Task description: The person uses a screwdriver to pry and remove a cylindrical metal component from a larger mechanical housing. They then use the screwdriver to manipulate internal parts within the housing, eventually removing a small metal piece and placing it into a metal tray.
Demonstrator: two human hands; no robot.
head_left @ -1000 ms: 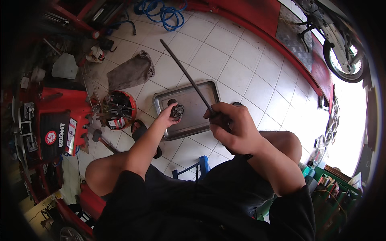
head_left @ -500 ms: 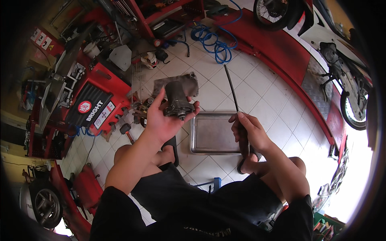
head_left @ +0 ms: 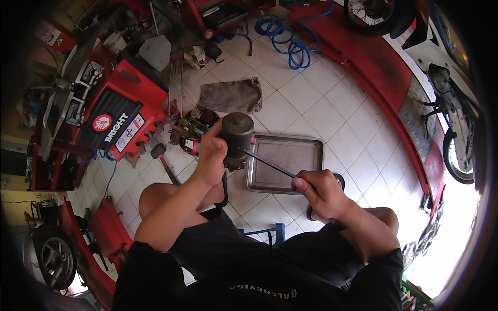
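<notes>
My left hand (head_left: 210,165) is wrapped round a dark cylindrical motor, like a starter motor (head_left: 237,132), its rounded end now turned up and its geared end down. In my right hand (head_left: 322,193) is a long, thin dark metal rod (head_left: 271,165), gripped near its right end. The fingers hide any handle it may have. The rod slants up to the left, and its tip meets the side of the motor; whether it presses there I cannot tell. Below and behind lies a shallow metal tray (head_left: 290,147) on the tiles.
A grey rag (head_left: 228,94) lies beyond the tray. Left of my left hand are a cluster of parts (head_left: 194,129), a hammer (head_left: 165,165) and a red machine (head_left: 132,98). A blue hose (head_left: 298,52) coils near a long red platform (head_left: 371,65) with a motorcycle (head_left: 441,83).
My left hand has turned the motor over, its geared end swinging from facing me to underneath. My right hand has swung the rod from pointing upward to leftward, its tip onto the motor.
</notes>
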